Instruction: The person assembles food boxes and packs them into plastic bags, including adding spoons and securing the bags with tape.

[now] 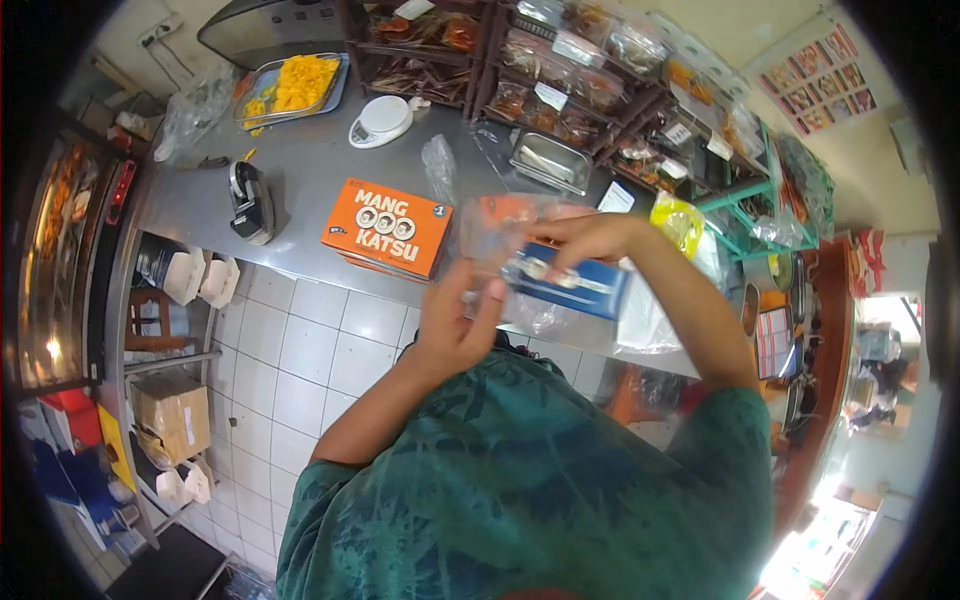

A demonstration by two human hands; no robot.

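Note:
My left hand (458, 328) is in front of the worktable's near edge, thumb raised and fingers curled at a clear plastic bag (483, 235). The bag is blurred, and an orange surface shows behind it. My right hand (590, 240) reaches in from the right over a blue box (585, 298) with white markings. Its fingers point left toward the same bag and hang above the blue box; motion smears the fingertips, so their hold cannot be made out. Left of my hands lies a stack of orange printed boxes (385, 230).
On the steel worktable (295, 205) stand a tape dispenser (250, 203), a white scale (382, 122), a tray of yellow food pieces (300, 85) and a metal pan (550, 162). Racks of packed goods (550, 75) line the back. Clear plastic sheets (655, 315) lie right.

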